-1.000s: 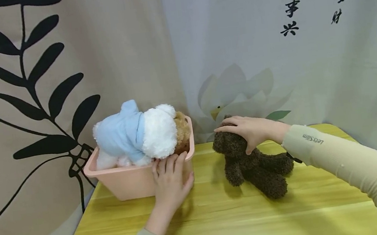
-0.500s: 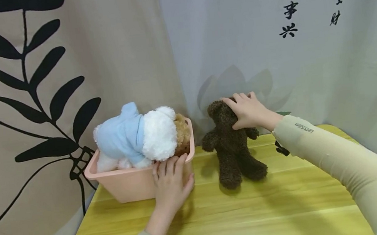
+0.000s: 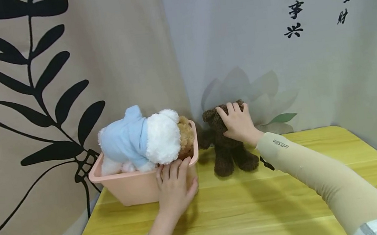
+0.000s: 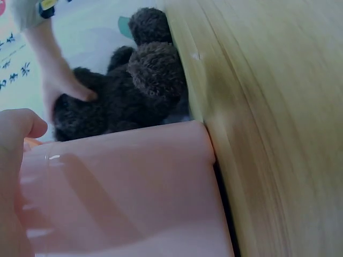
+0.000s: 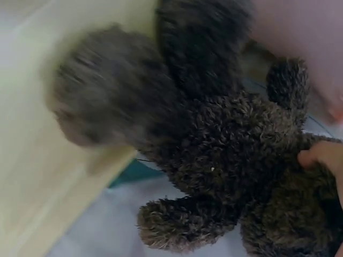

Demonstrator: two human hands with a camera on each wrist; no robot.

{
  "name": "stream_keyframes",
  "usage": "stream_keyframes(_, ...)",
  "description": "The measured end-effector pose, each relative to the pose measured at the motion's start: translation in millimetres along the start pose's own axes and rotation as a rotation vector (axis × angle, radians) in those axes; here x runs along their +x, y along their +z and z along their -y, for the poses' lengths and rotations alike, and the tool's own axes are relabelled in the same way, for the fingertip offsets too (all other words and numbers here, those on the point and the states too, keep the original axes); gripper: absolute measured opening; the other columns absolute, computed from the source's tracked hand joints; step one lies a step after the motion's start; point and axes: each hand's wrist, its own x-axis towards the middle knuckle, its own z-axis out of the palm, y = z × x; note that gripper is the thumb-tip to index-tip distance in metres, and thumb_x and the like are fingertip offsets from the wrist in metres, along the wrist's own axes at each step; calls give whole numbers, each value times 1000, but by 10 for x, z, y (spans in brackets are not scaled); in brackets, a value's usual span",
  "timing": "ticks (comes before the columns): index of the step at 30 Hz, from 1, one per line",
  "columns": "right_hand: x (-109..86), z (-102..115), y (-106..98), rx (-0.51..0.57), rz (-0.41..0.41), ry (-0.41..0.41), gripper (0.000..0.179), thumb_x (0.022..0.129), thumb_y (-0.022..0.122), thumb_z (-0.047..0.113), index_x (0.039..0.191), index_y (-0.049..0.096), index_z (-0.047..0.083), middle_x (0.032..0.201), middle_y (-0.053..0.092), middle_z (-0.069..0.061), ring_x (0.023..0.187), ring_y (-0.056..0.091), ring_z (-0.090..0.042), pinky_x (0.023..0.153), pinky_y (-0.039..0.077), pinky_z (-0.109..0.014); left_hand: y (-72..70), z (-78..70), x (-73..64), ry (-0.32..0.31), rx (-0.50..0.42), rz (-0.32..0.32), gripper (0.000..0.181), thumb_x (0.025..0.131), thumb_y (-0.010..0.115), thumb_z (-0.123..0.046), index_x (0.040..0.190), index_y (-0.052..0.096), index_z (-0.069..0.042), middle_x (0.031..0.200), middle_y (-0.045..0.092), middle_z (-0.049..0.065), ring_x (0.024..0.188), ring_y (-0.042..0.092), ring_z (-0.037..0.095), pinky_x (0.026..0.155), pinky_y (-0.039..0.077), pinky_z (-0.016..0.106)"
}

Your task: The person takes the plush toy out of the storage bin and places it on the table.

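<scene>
A pink plastic bin (image 3: pixel 137 187) stands at the left of the table. My left hand (image 3: pixel 175 190) holds its near rim, fingertips over the edge and thumb outside. On the bin lies a white plush toy in a light blue top (image 3: pixel 124 140), beside the tan head of another plush toy (image 3: pixel 186 135). My right hand (image 3: pixel 238 123) grips the head of a dark brown teddy bear (image 3: pixel 221 150), which is upright just right of the bin with its feet low over or on the tabletop. In the right wrist view the thumb presses into the bear's fur (image 5: pixel 225 144).
The yellow wood-grain table (image 3: pixel 242 220) runs back to a pale curtain (image 3: pixel 132 54) printed with black leaves and characters. The bin stands near the table's back left edge.
The teddy bear has been turned from leaning to upright and moved left and back, close to the bin, in my right hand. My left hand stays on the bin's rim.
</scene>
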Motion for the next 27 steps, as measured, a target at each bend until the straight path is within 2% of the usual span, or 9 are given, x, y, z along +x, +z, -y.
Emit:
stream_keyframes(6, -47, -73, 151, 35, 57, 47, 105, 66, 85, 47, 151, 30, 17, 134, 39, -23, 121, 38, -43, 93, 27, -64, 7, -26, -2, 1, -9, 2, 57, 81, 60, -38, 133, 54, -17, 118, 54, 6, 107, 48, 32, 97, 26, 54)
stream_keyframes(9, -23, -108, 129, 61, 64, 60, 109, 66, 85, 47, 153, 26, 18, 137, 37, -23, 121, 38, -44, 92, 27, -66, 0, -27, 1, 3, -11, -8, 57, 80, 61, -37, 133, 54, -17, 118, 54, 7, 106, 48, 32, 97, 26, 54)
stream_keyframes(13, 13, -117, 75, 82, 113, 59, 111, 69, 83, 48, 155, 19, 19, 143, 32, -25, 125, 35, -45, 91, 29, -67, -20, -22, 9, 2, -9, -15, 58, 79, 63, -36, 133, 54, -16, 118, 54, 8, 105, 48, 33, 97, 27, 54)
stream_keyframes(21, 58, -88, 35, 130, 201, 68, 106, 76, 79, 44, 156, 13, 22, 150, 23, -25, 132, 30, -45, 95, 27, -68, -24, -4, -9, -5, -3, 7, 58, 80, 61, -37, 134, 53, -16, 118, 53, 8, 107, 47, 33, 98, 25, 54)
stream_keyframes(24, 76, -52, -21, 172, 174, 61, 104, 78, 77, 46, 156, 12, 23, 151, 21, -24, 133, 28, -44, 96, 25, -67, -13, 4, -9, -7, 3, 11, 59, 80, 61, -38, 134, 53, -16, 120, 53, 7, 108, 47, 33, 99, 26, 54)
stream_keyframes(27, 107, 42, -168, 253, 53, -25, 105, 77, 74, 54, 156, 12, 23, 153, 19, -21, 135, 27, -41, 98, 24, -65, 1, 12, 2, 2, 8, 7, 59, 81, 60, -38, 135, 53, -16, 120, 53, 7, 108, 47, 33, 100, 26, 54)
